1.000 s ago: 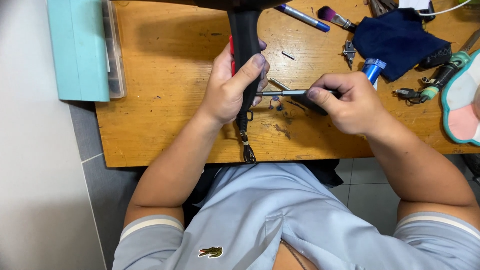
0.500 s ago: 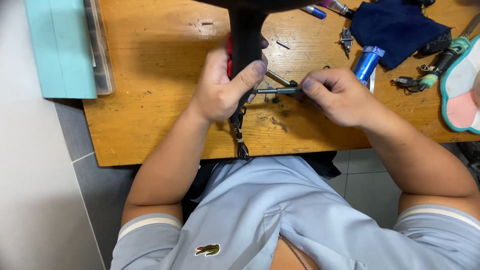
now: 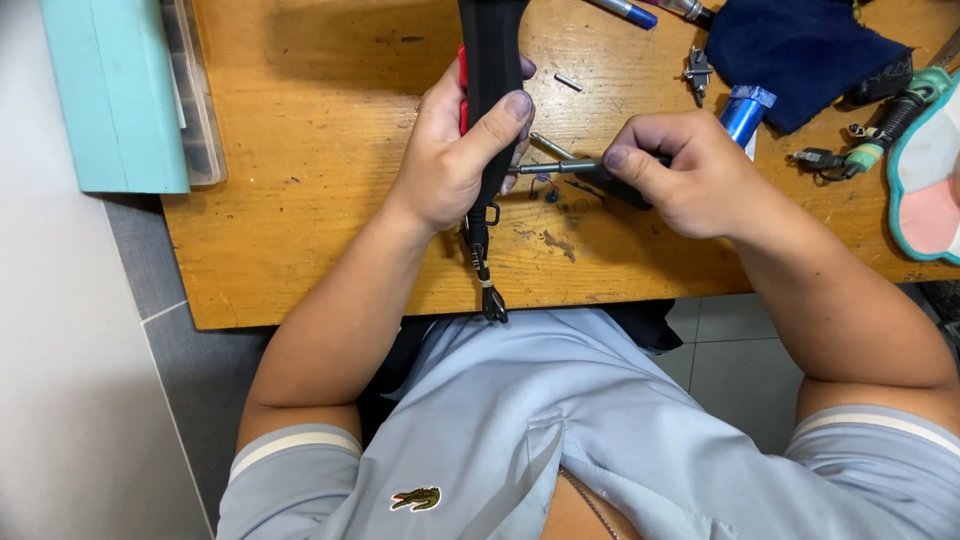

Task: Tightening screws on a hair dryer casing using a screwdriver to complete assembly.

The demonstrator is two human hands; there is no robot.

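Screwdriver (image 3: 575, 166) work like this probably goes best with the shaft kept level and square to the side of the black handheld device (image 3: 490, 80), pressure steady so the tip does not slip, and the device clamped firm above the near edge of the wooden table (image 3: 300, 250). The left hand (image 3: 450, 150) is closed around the device's narrow body, thumb across its front, forearm angled up from the lap. Farther right, the right hand (image 3: 690, 175) pinches the screwdriver's handle, fingers curled shut, wrist bent inward.
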